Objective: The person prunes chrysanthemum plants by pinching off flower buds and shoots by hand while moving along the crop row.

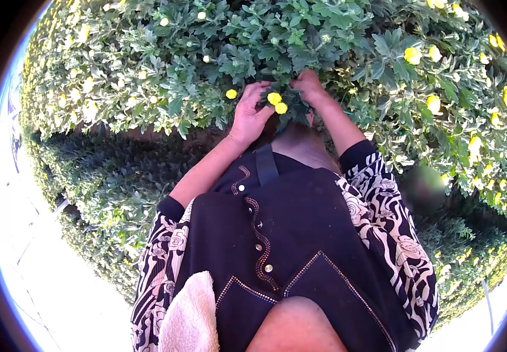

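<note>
Several small yellow flowers grow among green leaves near the top centre, two of them side by side [277,103] between my hands. My left hand [250,115] is at the left of this pair, its fingers bent into the leaves and its thumb close to the blooms. Another yellow flower [231,94] stands just left of it. My right hand [312,89] reaches into the foliage at the right of the pair, with its fingers curled and closed. Leaves and blooms hide both sets of fingertips, so what they grip cannot be made out.
Dense rows of leafy plants [206,58] with yellow blooms and buds spread across the top and both sides. A dark gap [130,146] runs between rows at the left. More yellow flowers [433,104] stand at the right. A blurred round patch lies beside my right sleeve.
</note>
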Action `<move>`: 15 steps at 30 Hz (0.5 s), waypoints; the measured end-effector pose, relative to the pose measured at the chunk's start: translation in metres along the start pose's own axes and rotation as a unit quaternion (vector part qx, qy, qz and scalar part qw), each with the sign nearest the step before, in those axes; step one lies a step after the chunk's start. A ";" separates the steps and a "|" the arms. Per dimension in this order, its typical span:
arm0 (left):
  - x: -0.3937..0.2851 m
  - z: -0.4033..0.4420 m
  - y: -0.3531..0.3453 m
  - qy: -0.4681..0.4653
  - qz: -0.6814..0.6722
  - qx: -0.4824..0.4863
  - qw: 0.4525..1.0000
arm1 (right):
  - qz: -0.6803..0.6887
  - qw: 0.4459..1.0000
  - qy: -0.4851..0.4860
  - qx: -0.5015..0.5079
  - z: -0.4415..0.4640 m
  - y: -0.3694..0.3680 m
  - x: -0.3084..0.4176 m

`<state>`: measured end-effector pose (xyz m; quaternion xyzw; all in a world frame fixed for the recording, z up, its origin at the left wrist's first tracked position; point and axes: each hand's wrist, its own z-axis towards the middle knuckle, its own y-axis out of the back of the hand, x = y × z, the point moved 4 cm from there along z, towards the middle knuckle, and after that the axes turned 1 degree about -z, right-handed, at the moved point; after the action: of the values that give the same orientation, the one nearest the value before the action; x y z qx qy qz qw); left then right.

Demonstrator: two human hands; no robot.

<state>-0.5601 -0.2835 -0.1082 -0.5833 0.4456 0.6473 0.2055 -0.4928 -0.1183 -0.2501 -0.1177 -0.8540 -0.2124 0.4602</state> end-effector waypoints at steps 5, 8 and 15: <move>0.008 -0.009 -0.003 0.026 -0.084 0.014 0.996 | -0.238 0.945 0.028 -0.224 0.004 0.026 0.014; 0.016 -0.018 -0.003 0.059 -0.094 0.004 0.994 | -0.322 0.919 0.012 -0.229 0.016 0.048 -0.014; 0.021 -0.019 0.005 0.042 -0.058 0.019 0.997 | 0.188 0.976 -0.059 -0.089 0.036 0.053 -0.029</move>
<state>-0.5577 -0.3072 -0.1252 -0.6310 0.4311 0.6006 0.2349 -0.4826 -0.0545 -0.2785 -0.3295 -0.8198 -0.1899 0.4282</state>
